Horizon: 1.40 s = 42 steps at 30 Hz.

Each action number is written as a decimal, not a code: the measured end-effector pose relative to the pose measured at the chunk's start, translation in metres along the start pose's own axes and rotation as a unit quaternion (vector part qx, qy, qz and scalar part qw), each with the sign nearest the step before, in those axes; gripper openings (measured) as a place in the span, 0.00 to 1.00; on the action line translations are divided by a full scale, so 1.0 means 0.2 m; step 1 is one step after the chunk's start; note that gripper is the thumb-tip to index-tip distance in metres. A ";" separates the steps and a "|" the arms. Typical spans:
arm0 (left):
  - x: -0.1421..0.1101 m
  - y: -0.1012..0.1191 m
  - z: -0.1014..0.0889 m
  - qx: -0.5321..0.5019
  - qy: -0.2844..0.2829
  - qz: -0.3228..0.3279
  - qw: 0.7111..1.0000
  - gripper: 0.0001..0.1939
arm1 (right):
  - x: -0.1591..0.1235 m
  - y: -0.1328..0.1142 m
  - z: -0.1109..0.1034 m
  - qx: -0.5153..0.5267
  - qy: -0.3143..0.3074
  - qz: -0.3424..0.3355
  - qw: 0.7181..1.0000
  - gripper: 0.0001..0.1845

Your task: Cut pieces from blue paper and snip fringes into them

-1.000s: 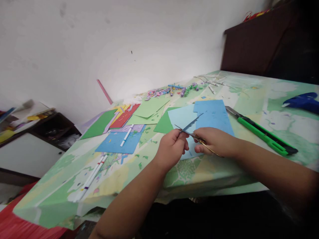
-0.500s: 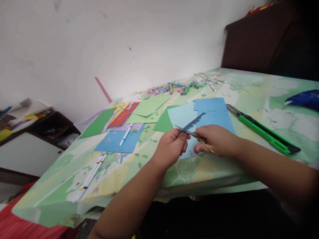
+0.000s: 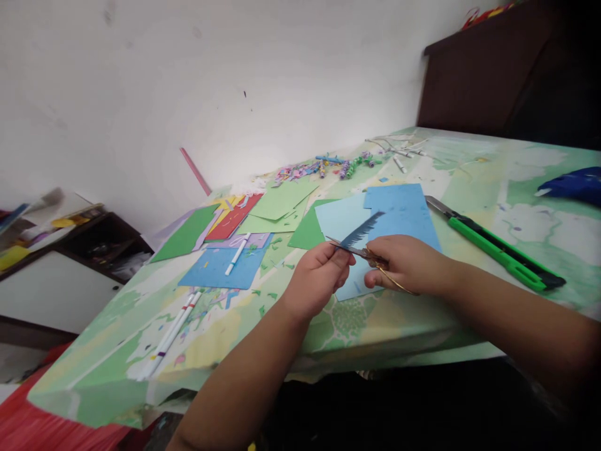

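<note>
Presently your left hand [image 3: 317,275] pinches the near end of the fringed dark-blue strip [image 3: 360,231], its long axis slanting away and rightward above the pale-blue sheet [image 3: 339,216], while your right hand [image 3: 406,260] grips the scissors [image 3: 375,259], blades pointing toward the left fingertips.

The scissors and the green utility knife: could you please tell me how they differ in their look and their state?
The scissors are held in the right hand, whereas the green utility knife lies untouched on the tablecloth. The scissors have a thin, gold-coloured, curved handle; the knife has a long, straight green-and-black body. The scissors are partly hidden by the hands, while the knife shows whole. Both have a metal blade in view.
</note>
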<state>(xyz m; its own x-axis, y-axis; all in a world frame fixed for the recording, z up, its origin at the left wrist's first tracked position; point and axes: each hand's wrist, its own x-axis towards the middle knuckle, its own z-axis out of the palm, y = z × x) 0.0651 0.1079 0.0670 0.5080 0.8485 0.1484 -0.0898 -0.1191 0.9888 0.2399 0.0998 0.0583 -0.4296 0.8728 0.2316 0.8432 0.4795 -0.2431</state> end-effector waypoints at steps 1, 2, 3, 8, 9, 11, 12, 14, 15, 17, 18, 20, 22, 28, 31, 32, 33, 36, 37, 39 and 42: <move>0.00 0.00 0.00 0.028 0.019 0.008 0.999 0.11 | 0.00 0.00 0.00 0.010 -0.007 -0.004 1.000 0.23; 0.00 0.00 0.01 0.059 0.037 0.013 0.997 0.11 | 0.00 0.00 0.00 0.018 -0.011 -0.007 1.000 0.22; -0.01 0.00 0.01 0.091 0.052 0.018 0.994 0.11 | 0.00 0.00 0.00 0.023 -0.013 -0.011 1.000 0.22; -0.03 0.02 0.02 0.288 0.104 0.094 0.947 0.12 | 0.00 -0.01 0.00 0.023 -0.007 -0.015 1.000 0.20; -0.03 0.02 0.02 0.325 0.114 0.115 0.932 0.13 | 0.00 -0.02 0.00 0.023 -0.005 -0.018 1.000 0.19; -0.04 0.02 0.02 0.373 0.125 0.142 0.908 0.14 | 0.00 -0.03 0.00 0.019 0.004 -0.022 1.000 0.19; -0.04 0.02 0.02 0.385 0.127 0.148 0.902 0.14 | 0.00 -0.03 0.00 0.014 0.010 -0.023 1.000 0.18; -0.04 0.01 0.02 0.401 0.125 0.154 0.894 0.13 | 0.00 -0.03 0.01 0.002 0.017 -0.020 1.000 0.18; -0.04 0.01 0.02 0.407 0.123 0.156 0.892 0.13 | 0.00 -0.03 0.01 -0.004 0.018 -0.018 1.000 0.18; -0.04 0.01 0.02 0.413 0.122 0.158 0.888 0.13 | 0.00 -0.02 0.02 -0.015 0.017 -0.015 1.000 0.18; -0.04 0.01 0.02 0.417 0.122 0.157 0.887 0.13 | 0.00 -0.02 0.02 -0.020 0.016 -0.014 1.000 0.18; -0.03 0.01 0.02 0.424 0.124 0.155 0.884 0.13 | 0.00 -0.02 0.02 -0.027 0.012 -0.013 0.999 0.18; -0.03 0.01 0.01 0.430 0.124 0.151 0.882 0.13 | 0.00 -0.02 0.02 -0.030 0.006 -0.009 0.999 0.17; -0.04 0.03 0.01 0.426 0.121 0.143 0.885 0.12 | 0.00 -0.03 0.01 -0.041 -0.001 0.005 0.999 0.17; -0.04 0.04 0.01 0.392 0.104 0.139 0.904 0.12 | 0.00 -0.04 0.01 -0.050 0.008 0.002 0.999 0.18; -0.04 0.04 0.01 0.374 0.094 0.136 0.912 0.11 | 0.00 -0.04 0.01 -0.054 0.013 0.001 0.998 0.18; -0.04 0.04 0.00 0.356 0.083 0.132 0.921 0.11 | 0.00 -0.04 0.01 -0.058 0.018 -0.002 0.998 0.19; -0.04 0.04 -0.02 0.312 0.050 0.115 0.942 0.12 | -0.01 -0.04 0.01 -0.069 0.034 -0.008 0.997 0.19; -0.03 0.04 -0.03 0.301 0.039 0.109 0.947 0.12 | -0.01 -0.04 0.01 -0.070 0.038 -0.009 0.997 0.20; -0.03 0.04 -0.04 0.286 0.020 0.103 0.952 0.13 | -0.02 -0.04 0.01 -0.068 0.042 -0.012 0.997 0.21; -0.04 0.05 -0.04 0.278 0.007 0.113 0.954 0.12 | -0.02 -0.02 0.02 -0.061 0.051 -0.019 0.997 0.23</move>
<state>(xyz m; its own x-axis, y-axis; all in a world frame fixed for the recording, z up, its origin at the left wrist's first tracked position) 0.0532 0.1052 0.0755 0.5184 0.7751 0.3613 0.2747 -0.5510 0.7880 0.2359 0.0948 0.0549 -0.4316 0.8377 0.3346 0.8630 0.4914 -0.1173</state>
